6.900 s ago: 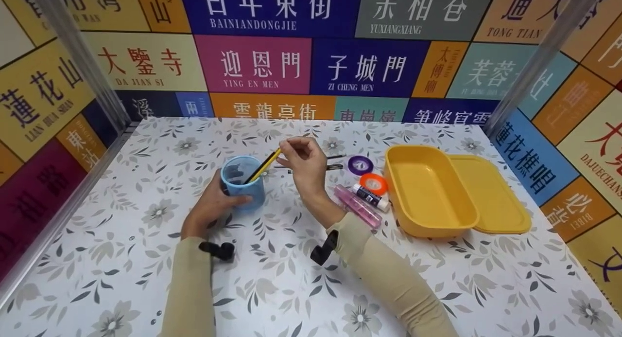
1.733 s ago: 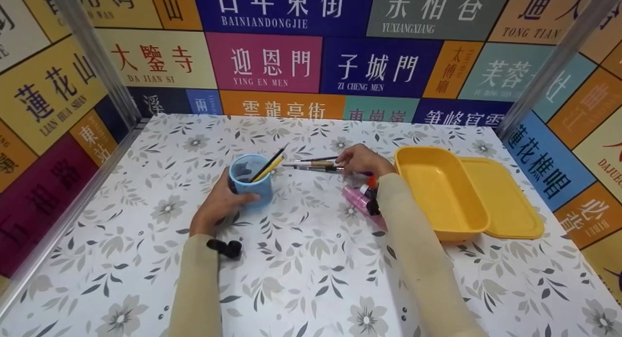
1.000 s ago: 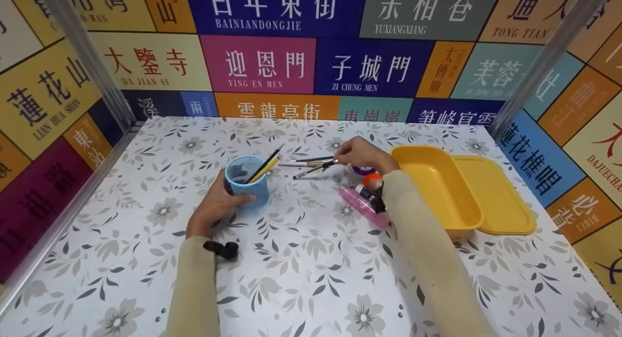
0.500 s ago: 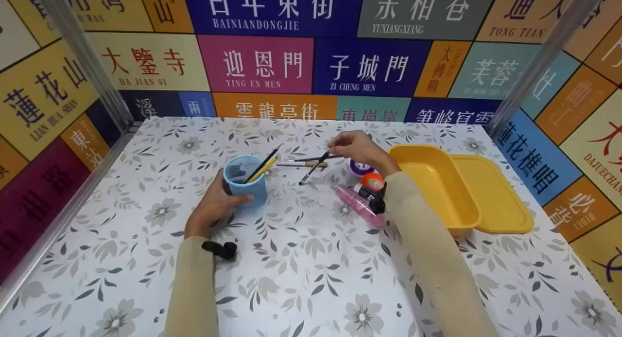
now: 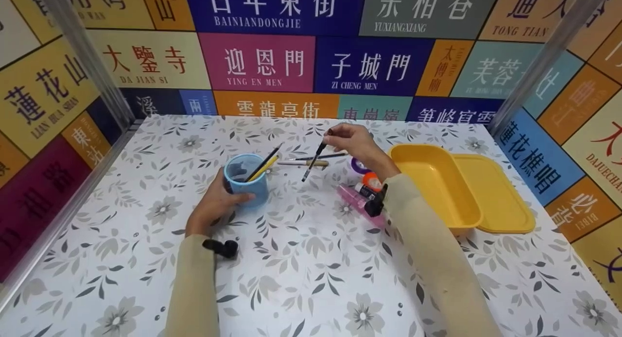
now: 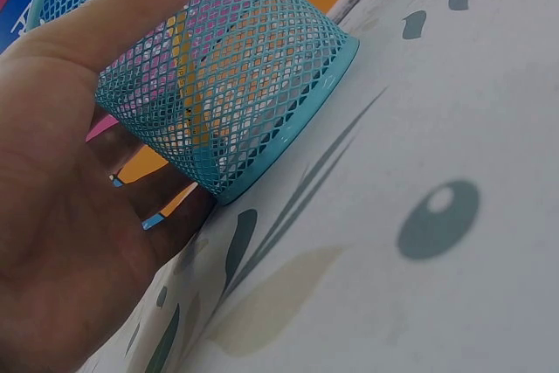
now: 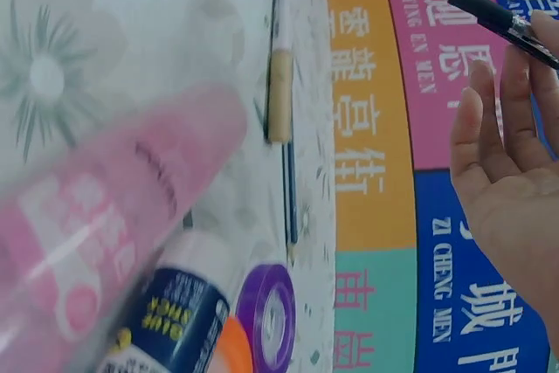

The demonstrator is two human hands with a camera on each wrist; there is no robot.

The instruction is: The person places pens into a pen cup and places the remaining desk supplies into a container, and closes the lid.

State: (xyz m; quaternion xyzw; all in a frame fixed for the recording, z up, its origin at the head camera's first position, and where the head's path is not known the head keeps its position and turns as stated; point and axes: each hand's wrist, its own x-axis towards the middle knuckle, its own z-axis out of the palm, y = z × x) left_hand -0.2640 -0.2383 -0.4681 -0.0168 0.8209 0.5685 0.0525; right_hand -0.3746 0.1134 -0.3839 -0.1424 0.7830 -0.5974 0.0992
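My left hand (image 5: 214,203) grips a light blue mesh pen cup (image 5: 253,192), which stands on the table; its thumb lies across the side nearest me. A black pencil (image 5: 271,155) and a yellow pencil (image 5: 265,168) lean inside the cup. Above the table to the right, my right hand (image 5: 359,143) pinches a pen (image 5: 315,158) near its black end, with the clear barrel slanting down to the left. Beneath it lie a slim white stick with a tan end (image 7: 280,85) and a thin dark stick (image 7: 291,194).
Right of these lie a purple tape roll (image 7: 267,316), an orange tape roll (image 5: 371,180), a glue stick (image 7: 175,307) and a pink translucent tube (image 7: 113,207). Farther right stands a yellow box (image 5: 440,191), its lid (image 5: 500,196) beside it. Printed panels (image 5: 257,62) wall the table's back and sides.
Earlier my right hand held the yellow pencil at the cup; it then reached to the sticks at the right, picked up the pen and raised it, tilting it steeper. My left hand stays on the cup.
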